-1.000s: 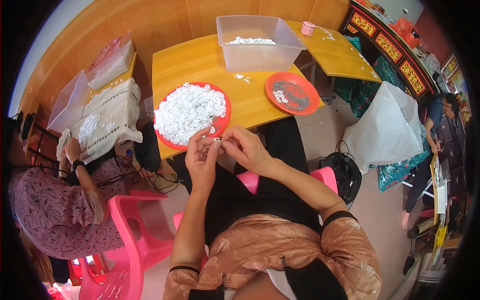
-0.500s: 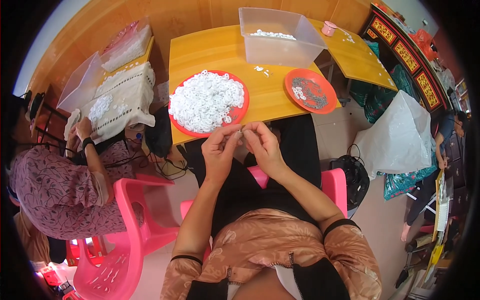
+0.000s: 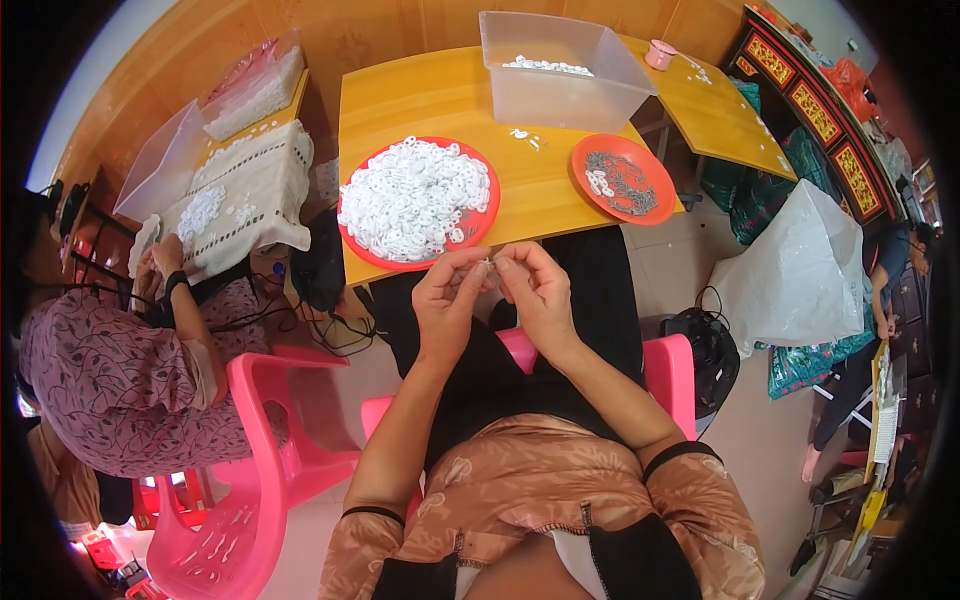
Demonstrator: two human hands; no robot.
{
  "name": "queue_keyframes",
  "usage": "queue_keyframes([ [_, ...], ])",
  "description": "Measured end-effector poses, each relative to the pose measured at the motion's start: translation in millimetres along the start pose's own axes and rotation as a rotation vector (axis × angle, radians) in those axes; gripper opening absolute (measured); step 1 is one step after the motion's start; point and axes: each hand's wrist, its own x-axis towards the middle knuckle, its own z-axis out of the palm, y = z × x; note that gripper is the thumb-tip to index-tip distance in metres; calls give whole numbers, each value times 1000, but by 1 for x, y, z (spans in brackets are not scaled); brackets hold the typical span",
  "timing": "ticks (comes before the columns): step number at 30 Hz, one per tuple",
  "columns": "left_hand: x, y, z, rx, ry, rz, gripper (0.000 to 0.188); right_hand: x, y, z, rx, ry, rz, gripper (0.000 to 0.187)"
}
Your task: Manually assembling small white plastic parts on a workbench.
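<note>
My left hand (image 3: 447,305) and my right hand (image 3: 537,300) meet over my lap, just off the table's front edge. Thumbs and forefingers of both are pinched around a small pale piece (image 3: 488,263), mostly hidden by the fingertips, so its kind is unclear. Just beyond my left hand, a red round tray (image 3: 489,228) holds a heap of small white plastic pieces (image 3: 412,195) with holes. Farther right on the table lies an orange-red plate (image 3: 660,178) with small grey metal parts (image 3: 630,190) and several white pieces (image 3: 599,182) on it.
A clear plastic bin (image 3: 560,100) with white pieces stands at the table's back. At left, a co-worker (image 3: 120,380) handles white pieces at a cloth-covered table (image 3: 270,165). A pink chair (image 3: 265,470) stands between us. A large white sack (image 3: 790,270) rests on the right.
Both hands have shifted slightly right, still pinched together at the small piece. The view has moved a little; the trays and bin stay put.
</note>
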Motion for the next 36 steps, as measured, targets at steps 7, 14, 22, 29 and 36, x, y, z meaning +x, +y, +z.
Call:
queue_keyframes([
  [7,0,-1,0,-33,11,-19,19,-3,-1,0,-17,2,45,11],
  [14,0,-1,-1,5,-6,-18,19,-2,-3,3,-29,46,-10,11],
  [22,-1,1,1,-4,3,-18,19,-1,-4,-6,-197,-2,-46,11],
  [29,-1,-1,0,17,12,-31,19,1,-7,-10,-148,-69,-27,10],
  [36,0,0,1,143,13,-24,17,-1,-3,-9,-127,-45,-23,10],
])
